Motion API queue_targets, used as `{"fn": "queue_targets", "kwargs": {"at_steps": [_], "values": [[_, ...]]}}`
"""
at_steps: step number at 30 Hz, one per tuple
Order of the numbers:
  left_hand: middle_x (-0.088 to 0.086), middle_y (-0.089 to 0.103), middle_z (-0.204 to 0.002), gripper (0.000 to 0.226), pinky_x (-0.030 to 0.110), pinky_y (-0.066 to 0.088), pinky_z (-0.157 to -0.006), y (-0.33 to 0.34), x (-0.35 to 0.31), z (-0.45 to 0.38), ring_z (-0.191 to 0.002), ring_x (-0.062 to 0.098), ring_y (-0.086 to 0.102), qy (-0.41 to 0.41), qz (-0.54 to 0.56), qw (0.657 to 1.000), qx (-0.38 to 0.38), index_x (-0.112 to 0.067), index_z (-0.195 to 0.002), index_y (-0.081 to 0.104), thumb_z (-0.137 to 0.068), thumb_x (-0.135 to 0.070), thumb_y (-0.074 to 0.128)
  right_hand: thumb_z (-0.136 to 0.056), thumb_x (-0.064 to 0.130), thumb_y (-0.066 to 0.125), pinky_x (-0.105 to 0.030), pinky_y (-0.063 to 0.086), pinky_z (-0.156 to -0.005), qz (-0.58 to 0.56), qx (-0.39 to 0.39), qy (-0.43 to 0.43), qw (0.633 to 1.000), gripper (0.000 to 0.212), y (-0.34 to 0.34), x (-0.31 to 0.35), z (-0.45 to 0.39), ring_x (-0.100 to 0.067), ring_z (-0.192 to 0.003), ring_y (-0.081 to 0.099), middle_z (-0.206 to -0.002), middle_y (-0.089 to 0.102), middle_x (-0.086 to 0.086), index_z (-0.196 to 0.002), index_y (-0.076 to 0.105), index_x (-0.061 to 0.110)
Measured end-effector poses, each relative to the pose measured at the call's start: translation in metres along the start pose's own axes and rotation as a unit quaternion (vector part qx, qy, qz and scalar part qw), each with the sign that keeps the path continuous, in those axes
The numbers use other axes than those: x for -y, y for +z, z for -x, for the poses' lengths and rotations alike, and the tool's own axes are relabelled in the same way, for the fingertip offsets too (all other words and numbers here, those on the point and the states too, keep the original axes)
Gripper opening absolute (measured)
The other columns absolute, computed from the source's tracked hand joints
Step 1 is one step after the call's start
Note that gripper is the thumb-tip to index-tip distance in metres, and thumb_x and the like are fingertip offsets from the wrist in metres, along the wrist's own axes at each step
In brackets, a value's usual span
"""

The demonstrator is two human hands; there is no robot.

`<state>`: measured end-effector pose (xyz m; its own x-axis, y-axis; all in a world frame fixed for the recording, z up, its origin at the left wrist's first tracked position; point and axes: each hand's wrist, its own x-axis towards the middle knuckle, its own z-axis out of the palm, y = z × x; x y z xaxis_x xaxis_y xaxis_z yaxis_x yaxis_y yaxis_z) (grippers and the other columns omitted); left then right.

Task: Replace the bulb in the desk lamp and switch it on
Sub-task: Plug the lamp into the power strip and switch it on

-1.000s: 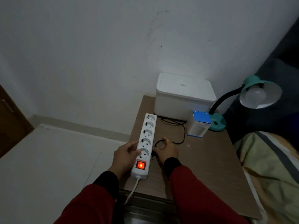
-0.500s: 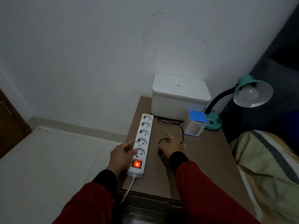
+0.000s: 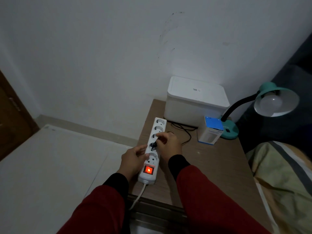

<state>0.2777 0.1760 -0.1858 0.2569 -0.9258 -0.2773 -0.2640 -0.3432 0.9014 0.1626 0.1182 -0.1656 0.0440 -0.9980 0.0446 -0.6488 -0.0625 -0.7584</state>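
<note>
A teal desk lamp (image 3: 230, 130) stands at the table's far right, its shade (image 3: 276, 103) turned toward me with an unlit white bulb (image 3: 269, 102) inside. A white power strip (image 3: 154, 149) lies along the table's left edge, its red switch (image 3: 148, 170) glowing. My left hand (image 3: 134, 160) grips the strip's left side. My right hand (image 3: 169, 143) pinches the lamp's black plug (image 3: 153, 145) at the strip's fourth socket. The black cord (image 3: 184, 130) trails back toward the lamp.
A white lidded box (image 3: 195, 100) sits against the wall at the back of the wooden bedside table (image 3: 211, 166). A blue-and-white bulb carton (image 3: 210, 131) stands beside the lamp base. Bedding (image 3: 283, 179) lies to the right, and a white surface (image 3: 50, 166) to the left.
My right hand has lifted the plug from the tabletop and brought it left onto the power strip. My left hand stays on the strip.
</note>
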Motion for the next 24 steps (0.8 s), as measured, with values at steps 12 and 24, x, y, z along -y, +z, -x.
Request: {"fn": "queue_targets", "kwargs": {"at_steps": [12, 24], "values": [[0.007, 0.066, -0.121, 0.042, 0.019, 0.046, -0.08, 0.0004, 0.0008, -0.0007, -0.095, 0.011, 0.06, 0.002, 0.001, 1.0, 0.002, -0.018, -0.129, 0.057, -0.087, -0.012, 0.063, -0.086, 0.013, 0.062, -0.026, 0.043, -0.1, 0.127, 0.055, -0.06, 0.989, 0.024, -0.0029, 0.0002, 0.0056, -0.022, -0.113, 0.058, -0.12, 0.064, -0.01, -0.109, 0.07, 0.01], [0.009, 0.064, -0.124, 0.043, 0.023, 0.046, -0.084, 0.0029, -0.003, 0.0012, -0.101, 0.015, 0.06, -0.012, -0.004, 1.0, 0.001, -0.016, -0.131, 0.055, -0.089, -0.012, 0.061, -0.085, 0.007, 0.062, -0.012, 0.039, -0.091, 0.133, 0.113, -0.031, 0.984, 0.022, -0.0044, 0.0013, -0.0039, -0.021, -0.112, 0.061, -0.117, 0.068, -0.007, -0.104, 0.072, 0.009]]}}
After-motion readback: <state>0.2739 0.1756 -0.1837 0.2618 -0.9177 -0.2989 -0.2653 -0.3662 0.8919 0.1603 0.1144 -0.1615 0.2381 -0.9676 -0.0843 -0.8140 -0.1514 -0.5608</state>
